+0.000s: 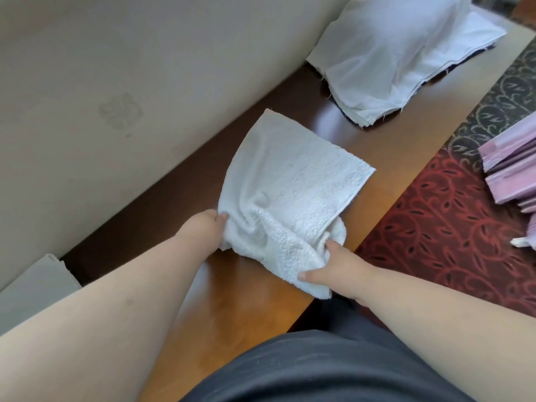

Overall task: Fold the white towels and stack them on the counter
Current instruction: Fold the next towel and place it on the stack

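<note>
A white terry towel (pixel 290 184) lies partly spread on the brown wooden counter (pixel 232 309), its far end flat and its near end bunched. My left hand (pixel 206 227) pinches the near left corner. The near right corner, rumpled over the counter's front edge, is gripped by my right hand (pixel 327 265). A stack of thin white cloths (pixel 391 59) lies further along the counter, at the far right.
A beige wall (pixel 116 82) runs along the counter's far side. To the right, below the counter, is a red and dark patterned carpet (pixel 452 221) with pink folded items (pixel 516 175) on it. My dark clothing fills the bottom of the view.
</note>
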`<action>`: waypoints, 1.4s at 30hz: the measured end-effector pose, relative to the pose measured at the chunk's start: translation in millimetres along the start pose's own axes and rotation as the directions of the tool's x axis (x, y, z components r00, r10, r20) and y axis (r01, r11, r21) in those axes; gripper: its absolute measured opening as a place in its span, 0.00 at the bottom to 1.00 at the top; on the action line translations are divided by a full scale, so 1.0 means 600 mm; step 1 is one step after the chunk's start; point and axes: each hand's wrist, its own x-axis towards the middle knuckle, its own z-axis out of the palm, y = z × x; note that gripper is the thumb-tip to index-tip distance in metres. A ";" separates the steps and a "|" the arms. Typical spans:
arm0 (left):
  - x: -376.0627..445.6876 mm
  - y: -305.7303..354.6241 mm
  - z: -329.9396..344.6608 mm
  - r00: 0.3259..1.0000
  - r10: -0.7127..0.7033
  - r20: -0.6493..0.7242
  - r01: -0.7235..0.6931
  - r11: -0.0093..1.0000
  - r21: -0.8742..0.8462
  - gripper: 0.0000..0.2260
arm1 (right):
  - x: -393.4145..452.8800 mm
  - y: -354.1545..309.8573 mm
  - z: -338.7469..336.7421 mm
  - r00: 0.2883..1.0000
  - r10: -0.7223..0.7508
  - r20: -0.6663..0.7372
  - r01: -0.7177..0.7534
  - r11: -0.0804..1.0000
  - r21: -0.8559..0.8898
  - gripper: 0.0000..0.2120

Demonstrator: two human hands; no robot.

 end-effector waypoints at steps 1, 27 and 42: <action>0.002 0.005 -0.006 1.000 -0.016 -0.010 0.016 0.999 -0.037 0.21 | 0.001 0.000 -0.001 1.000 -0.008 -0.002 0.007 0.983 -0.185 0.56; -0.002 -0.070 0.034 0.979 -0.187 0.081 0.184 0.633 -0.752 0.14 | 0.115 -0.077 -0.068 0.929 -0.368 0.027 0.282 0.660 -0.696 0.26; -0.016 -0.149 -0.030 0.868 -0.490 0.086 0.175 0.138 -0.975 0.09 | 0.167 -0.043 -0.129 0.952 -0.295 -0.080 0.119 0.598 -0.793 0.35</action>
